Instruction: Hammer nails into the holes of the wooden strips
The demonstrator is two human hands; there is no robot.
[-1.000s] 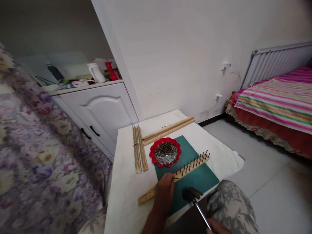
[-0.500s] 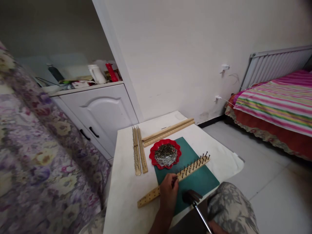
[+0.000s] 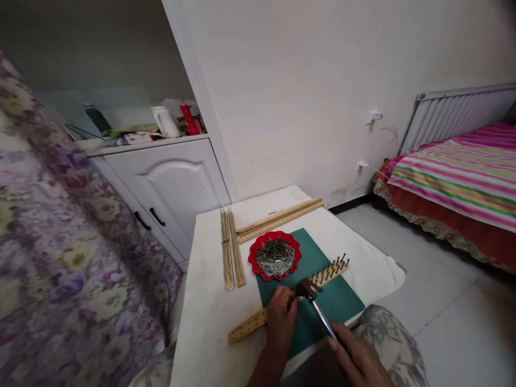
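Note:
My right hand is wrapped round the handle of a claw hammer. The hammer's head is over the strip of wood, close beside the fingers of my left hand. Those left fingers are pinched together at the strip; a nail between them is too small to make out clearly. The wooden strip lies slantwise across a green mat, its left end marked with dark holes. Several dark nails stand up from its right part. Behind my left hand, a red scalloped dish holds a heap of nails.
Two nail-studded strips lie at the table's left. Two more wooden strips lie along the back of the white table. A white cabinet stands behind left, a bed at right, and a floral curtain on the left.
My right hand has raised the hammer up and forward, bringing its head from near the mat's front edge to the strip beside my left fingers. My left hand stays at the strip.

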